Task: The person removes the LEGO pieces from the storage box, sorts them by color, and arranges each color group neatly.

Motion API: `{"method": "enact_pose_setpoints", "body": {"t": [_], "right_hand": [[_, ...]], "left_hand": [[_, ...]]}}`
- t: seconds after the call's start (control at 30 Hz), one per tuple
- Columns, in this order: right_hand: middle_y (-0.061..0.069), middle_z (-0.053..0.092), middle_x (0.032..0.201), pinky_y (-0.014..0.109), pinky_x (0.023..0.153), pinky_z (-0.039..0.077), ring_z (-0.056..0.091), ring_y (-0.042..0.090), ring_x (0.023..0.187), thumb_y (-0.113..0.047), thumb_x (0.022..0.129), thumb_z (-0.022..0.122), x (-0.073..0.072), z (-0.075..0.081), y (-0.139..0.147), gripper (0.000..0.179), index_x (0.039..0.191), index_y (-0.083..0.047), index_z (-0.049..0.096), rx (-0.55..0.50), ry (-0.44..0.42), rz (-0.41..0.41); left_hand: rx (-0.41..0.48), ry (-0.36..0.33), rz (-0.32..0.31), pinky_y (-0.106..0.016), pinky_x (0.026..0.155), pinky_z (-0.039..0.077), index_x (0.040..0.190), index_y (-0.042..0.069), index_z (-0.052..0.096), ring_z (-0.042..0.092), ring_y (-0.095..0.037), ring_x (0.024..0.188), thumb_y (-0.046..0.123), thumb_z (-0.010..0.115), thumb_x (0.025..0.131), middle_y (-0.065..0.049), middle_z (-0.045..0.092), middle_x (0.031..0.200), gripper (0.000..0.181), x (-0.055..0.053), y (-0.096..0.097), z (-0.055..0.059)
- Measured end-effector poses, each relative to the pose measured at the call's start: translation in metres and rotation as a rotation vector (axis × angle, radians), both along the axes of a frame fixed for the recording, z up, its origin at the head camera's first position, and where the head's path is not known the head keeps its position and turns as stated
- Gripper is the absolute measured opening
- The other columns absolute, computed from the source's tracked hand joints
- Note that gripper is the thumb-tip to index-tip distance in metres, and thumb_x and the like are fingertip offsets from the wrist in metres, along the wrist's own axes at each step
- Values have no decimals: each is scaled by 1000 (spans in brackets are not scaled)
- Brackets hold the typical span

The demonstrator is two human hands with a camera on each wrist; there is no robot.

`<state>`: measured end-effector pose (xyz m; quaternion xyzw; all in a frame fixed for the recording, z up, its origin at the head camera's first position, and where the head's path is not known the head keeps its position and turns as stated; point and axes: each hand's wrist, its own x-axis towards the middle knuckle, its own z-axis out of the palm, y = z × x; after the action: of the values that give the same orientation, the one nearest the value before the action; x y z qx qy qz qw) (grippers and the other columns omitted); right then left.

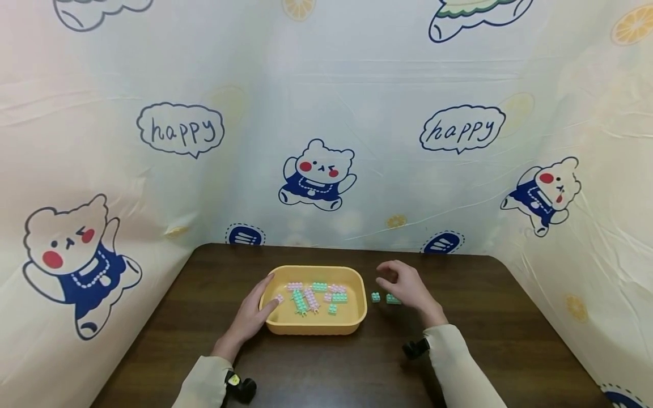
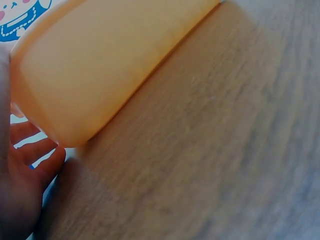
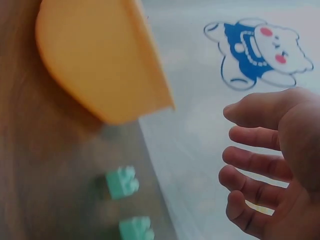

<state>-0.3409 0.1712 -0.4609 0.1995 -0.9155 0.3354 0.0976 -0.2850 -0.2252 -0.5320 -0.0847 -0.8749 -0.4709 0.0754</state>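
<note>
A pale sheet (image 1: 388, 85) printed with bears and the word "happy" rises beyond the brown table (image 1: 316, 374). A yellow bin (image 1: 316, 328) sits on the table, upright. At the bin's nine o'clock, the left hand (image 1: 249, 316) has its grip clamped on the wall, thumb over the rim. The right hand (image 1: 408, 288) is poised just off the bin's three o'clock, its grip apart and holding nothing, fingers loosely bent. Inside the bin, a long green brick (image 1: 299, 302) lies towards eight o'clock with a long pink brick (image 1: 311, 300) just beside it; shorter pink and green ones are scattered around, including a short green brick (image 1: 333, 309) near half past four. Outside, at three o'clock, a loose green brick (image 1: 392, 299) lies on the table, partly hidden by the right hand, and a smaller green brick (image 1: 375, 297) lies between it and the bin.
</note>
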Motion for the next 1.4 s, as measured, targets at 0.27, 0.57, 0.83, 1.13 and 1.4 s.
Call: {"method": "enact_pose_setpoints", "body": {"t": [0.27,0.57,0.83,1.13,1.4], "right_hand": [[3,66,103,26,62,48,54,12,73,-23,89,71,2,12,-29,26,112,-12,69,-21,-19,75],[6,66,98,25,57,44,52,14,71,-21,87,73,-2,13,-67,20,106,-13,70,-16,-14,99],[2,66,102,23,58,47,54,13,73,-21,86,72,-2,14,-93,24,108,-12,70,17,-42,166],[4,68,104,22,62,48,54,10,73,-27,87,71,0,5,-116,27,110,-12,70,68,-68,246],[7,70,104,21,63,46,55,7,68,-28,88,71,-2,-5,-133,29,110,-9,70,143,-50,284]], "left_hand": [[-8,0,-4,-63,113,25,154,23,27,29,-38,144,32,59,95,-13,28,159,67,-2,1,1],[-15,31,-20,-63,113,25,155,20,27,30,-39,144,32,60,95,-14,29,158,69,-7,3,3],[-13,54,-29,-64,113,24,155,18,27,30,-40,143,30,60,95,-16,29,158,70,-6,3,1],[-2,29,-12,-63,113,26,155,20,27,30,-38,143,31,60,95,-14,29,158,69,-2,-1,-4],[2,29,-14,-63,113,25,155,20,27,30,-39,143,30,60,95,-14,29,158,69,-2,-1,-2]]}}
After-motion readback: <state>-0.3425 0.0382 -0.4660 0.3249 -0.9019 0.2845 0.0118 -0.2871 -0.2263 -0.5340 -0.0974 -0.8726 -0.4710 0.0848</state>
